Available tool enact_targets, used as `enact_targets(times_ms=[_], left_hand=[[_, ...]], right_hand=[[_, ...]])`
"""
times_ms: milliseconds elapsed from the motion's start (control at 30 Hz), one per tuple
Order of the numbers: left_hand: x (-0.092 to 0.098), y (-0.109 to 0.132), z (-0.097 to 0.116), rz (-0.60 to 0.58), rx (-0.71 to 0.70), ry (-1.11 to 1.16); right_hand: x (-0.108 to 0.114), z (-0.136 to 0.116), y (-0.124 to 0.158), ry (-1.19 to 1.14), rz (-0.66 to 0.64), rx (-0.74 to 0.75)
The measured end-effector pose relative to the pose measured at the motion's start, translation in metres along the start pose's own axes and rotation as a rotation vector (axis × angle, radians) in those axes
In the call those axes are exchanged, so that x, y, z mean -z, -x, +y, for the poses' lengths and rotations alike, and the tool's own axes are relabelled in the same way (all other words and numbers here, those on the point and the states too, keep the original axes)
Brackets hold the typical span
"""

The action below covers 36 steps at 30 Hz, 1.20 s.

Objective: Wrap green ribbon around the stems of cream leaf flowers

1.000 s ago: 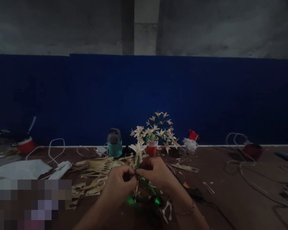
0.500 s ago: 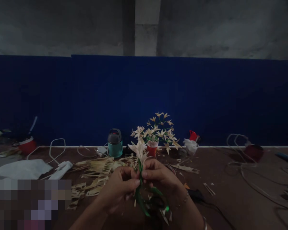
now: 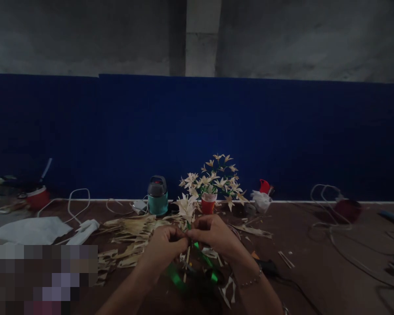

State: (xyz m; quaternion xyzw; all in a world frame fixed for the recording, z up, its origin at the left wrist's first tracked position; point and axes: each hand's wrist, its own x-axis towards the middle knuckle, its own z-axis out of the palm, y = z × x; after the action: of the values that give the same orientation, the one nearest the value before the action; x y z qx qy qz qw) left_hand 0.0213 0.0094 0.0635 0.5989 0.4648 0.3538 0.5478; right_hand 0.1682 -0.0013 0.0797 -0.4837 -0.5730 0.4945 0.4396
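Note:
A pale cream artificial flower (image 3: 186, 208) with pointed petals stands upright between my two hands. My left hand (image 3: 166, 249) is closed, its thumb and fingertips pinching the short green stem below the petals. From the other side, my right hand (image 3: 213, 236) pinches the same stem, thumb against bent fingers. Green tape (image 3: 206, 257) hangs in a loop under the hands, partly smeared by motion; which fingers press its upper end is hidden. Behind the flower, a red cup (image 3: 208, 204) holds a bunch of similar cream flowers (image 3: 220, 183) on green stems.
Dried, pale husk-like strips (image 3: 131, 229) lie left of centre. A teal and grey jar-like container (image 3: 157, 197) stands behind them. At right are a white plastic bag (image 3: 262, 200), a dark corded tool (image 3: 267, 266) and thin sticks (image 3: 286, 259). A blue partition (image 3: 118, 131) backs the table.
The flower has shifted slightly left and tilted that way. My right hand has moved left, close against my left fingertips. The green tape below has swung into a different loop.

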Motion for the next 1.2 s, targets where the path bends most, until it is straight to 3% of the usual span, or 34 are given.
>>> enact_targets(times_ms=[167,433,667,867,1000,1200], left_hand=[[0.000,-0.001,-0.005,-0.045,0.014,0.030],[0.000,-0.001,-0.002,-0.011,0.007,0.038],[0.006,0.006,0.008,-0.192,0.035,0.359],[0.004,0.010,0.010,-0.253,0.054,0.400],[0.001,0.009,0.006,-0.294,0.078,0.429],[0.003,0.005,-0.003,-0.381,0.111,0.516]], right_hand=[[0.001,0.010,-0.004,0.070,0.057,0.008],[-0.002,0.013,-0.006,-0.012,0.064,0.007],[0.002,0.010,-0.003,-0.469,-0.236,-0.034],[0.003,0.013,0.000,-0.628,-0.442,-0.087],[0.005,0.011,0.001,-0.575,-0.457,-0.031],[0.011,0.015,0.000,-0.534,-0.377,-0.047]])
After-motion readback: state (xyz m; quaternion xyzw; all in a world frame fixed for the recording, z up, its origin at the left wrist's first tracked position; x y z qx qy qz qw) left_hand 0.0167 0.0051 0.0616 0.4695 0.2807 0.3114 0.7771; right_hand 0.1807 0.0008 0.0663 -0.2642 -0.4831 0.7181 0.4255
